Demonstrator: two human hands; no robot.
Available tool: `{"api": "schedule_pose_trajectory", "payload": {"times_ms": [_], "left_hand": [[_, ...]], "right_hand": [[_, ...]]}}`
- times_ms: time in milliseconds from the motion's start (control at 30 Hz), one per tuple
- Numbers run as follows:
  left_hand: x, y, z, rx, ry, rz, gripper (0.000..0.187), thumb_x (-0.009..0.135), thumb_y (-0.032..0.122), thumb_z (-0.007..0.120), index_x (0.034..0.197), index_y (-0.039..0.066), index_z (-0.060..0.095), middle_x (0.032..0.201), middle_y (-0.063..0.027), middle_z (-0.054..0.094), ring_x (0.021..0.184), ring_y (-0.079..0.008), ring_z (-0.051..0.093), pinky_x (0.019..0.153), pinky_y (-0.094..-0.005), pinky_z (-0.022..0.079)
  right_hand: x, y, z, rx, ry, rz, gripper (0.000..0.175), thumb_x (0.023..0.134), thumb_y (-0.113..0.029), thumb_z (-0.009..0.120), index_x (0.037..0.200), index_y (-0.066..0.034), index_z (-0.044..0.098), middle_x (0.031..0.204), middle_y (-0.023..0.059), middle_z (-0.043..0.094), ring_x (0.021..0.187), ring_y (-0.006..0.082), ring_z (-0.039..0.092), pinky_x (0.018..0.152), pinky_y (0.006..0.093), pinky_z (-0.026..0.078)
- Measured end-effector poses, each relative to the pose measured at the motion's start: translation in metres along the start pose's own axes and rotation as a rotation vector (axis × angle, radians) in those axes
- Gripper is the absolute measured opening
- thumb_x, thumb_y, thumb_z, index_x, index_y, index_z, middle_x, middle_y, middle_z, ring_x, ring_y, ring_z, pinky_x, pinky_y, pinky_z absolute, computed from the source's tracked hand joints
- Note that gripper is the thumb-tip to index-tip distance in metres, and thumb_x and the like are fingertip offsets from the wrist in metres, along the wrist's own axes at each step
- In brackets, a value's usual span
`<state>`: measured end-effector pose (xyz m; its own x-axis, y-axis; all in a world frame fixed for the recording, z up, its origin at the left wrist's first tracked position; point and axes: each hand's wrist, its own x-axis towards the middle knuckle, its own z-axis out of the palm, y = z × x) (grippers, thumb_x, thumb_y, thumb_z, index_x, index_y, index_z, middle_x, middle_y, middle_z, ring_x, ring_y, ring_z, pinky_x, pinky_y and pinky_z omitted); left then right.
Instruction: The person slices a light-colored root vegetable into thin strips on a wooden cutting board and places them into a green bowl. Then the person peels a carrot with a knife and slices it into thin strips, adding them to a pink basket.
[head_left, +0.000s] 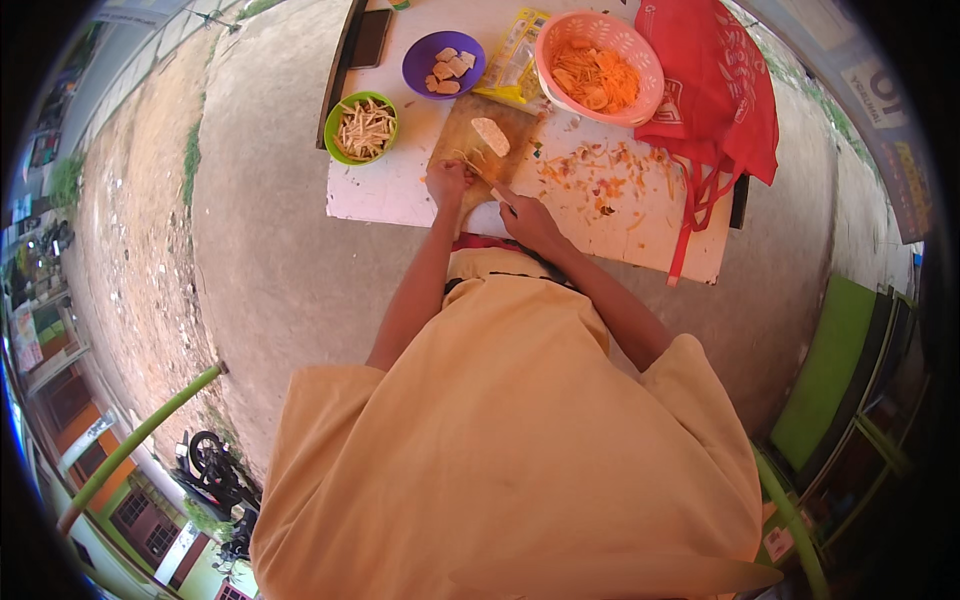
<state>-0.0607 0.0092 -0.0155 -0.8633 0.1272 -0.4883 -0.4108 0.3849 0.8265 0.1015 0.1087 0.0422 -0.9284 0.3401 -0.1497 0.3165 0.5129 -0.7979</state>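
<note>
My right hand (531, 223) grips a knife (497, 190) by its light-coloured handle, with the blade angled up and left over a wooden cutting board (450, 135). My left hand (448, 182) rests at the board's left edge, fingers curled close to the blade; whether something small is pinched there is hidden. Thin pale strips lie by these fingertips. Further up the board lies an oblong, speckled slab that looks like tempeh (490, 137), apart from both hands.
A green bowl (394, 135) holds pale strips; a purple bowl (409, 71) holds several chunks. Behind the board lies a yellow plastic packet (517, 52). A pink basket (654, 82) contains shredded carrot. Peelings (604, 180) litter the white table (375, 199). A red bag (705, 90) drapes its straps over the right side.
</note>
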Motion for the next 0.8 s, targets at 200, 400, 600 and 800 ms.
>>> {"api": "schedule_pose_trajectory", "payload": {"times_ms": [200, 400, 600, 800], "left_hand": [[0.002, -0.01, 0.005, 0.045, 0.037, 0.035, 0.013, 0.088, 0.007, 0.062, 0.084, -0.003, 0.068, 0.067, -0.0114, 0.07, 0.053, -0.0176, 0.068, 0.049, -0.0305, 0.055], [0.01, -0.026, 0.015, 0.074, 0.15, 0.062, 0.019, 0.084, 0.018, 0.072, 0.084, -0.001, 0.069, 0.068, -0.0117, 0.07, 0.052, -0.0206, 0.067, 0.056, -0.0352, 0.056], [0.002, -0.016, 0.015, 0.296, 0.065, 0.025, 0.031, 0.077, 0.029, 0.08, 0.088, 0.001, 0.068, 0.073, -0.013, 0.071, 0.063, -0.0247, 0.069, 0.064, -0.0379, 0.055], [-0.004, 0.003, 0.001, 0.337, 0.093, 0.073, 0.026, 0.075, 0.018, 0.08, 0.09, 0.002, 0.066, 0.079, -0.0122, 0.072, 0.066, -0.023, 0.069, 0.06, -0.0357, 0.055]], "right_hand": [[-0.009, -0.007, -0.016, 0.042, -0.076, 0.145, 0.049, 0.094, -0.026, 0.055, 0.141, -0.0142, 0.054, 0.076, 0.0259, 0.064, 0.07, 0.0384, 0.064, 0.07, 0.0453, 0.051], [-0.009, -0.002, -0.015, -0.011, 0.009, 0.127, 0.049, 0.093, -0.027, 0.06, 0.141, -0.0172, 0.056, 0.078, 0.0231, 0.066, 0.07, 0.0349, 0.065, 0.07, 0.0429, 0.051], [-0.013, -0.003, -0.023, -0.093, -0.046, 0.101, 0.051, 0.09, -0.029, 0.065, 0.14, -0.0186, 0.057, 0.094, 0.0207, 0.07, 0.088, 0.0339, 0.068, 0.079, 0.0412, 0.053], [-0.046, 0.009, -0.049, -0.008, -0.018, 0.159, 0.048, 0.089, -0.029, 0.065, 0.135, -0.0158, 0.06, 0.108, 0.0198, 0.07, 0.095, 0.0372, 0.067, 0.084, 0.0427, 0.053]]}}
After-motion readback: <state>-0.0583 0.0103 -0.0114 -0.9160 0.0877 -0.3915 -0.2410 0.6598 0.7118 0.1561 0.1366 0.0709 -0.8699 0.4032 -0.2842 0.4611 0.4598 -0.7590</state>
